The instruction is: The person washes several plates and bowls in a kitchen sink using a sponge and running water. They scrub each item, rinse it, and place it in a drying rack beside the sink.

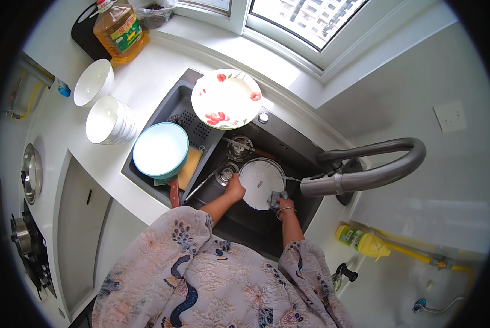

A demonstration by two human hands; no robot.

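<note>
"State your grip."
"Left grip (234, 188) pinches the plate (257, 186) by its rim, inside the sink (250, 227); my right grip (285, 205) holds a grey scrubber (276, 199)."
"Hazard?"
"Water (292, 179) could slick the rim; the plate may slip."

there are two hands (235, 190) (285, 207), two plates (261, 180) (226, 98), one wooden-handled pan (161, 150), one faucet (359, 183) and one oil jug (122, 35)

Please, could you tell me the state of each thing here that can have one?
Round white dish, held
Grey cloth, bunched against the dish
Left hand, gripping the dish's edge
Right hand, closed on the cloth
Faucet, apparently running
Flowered plate, face up
Oil bottle, capped
White bowl stack, nested
Light-blue pan, set down
</note>
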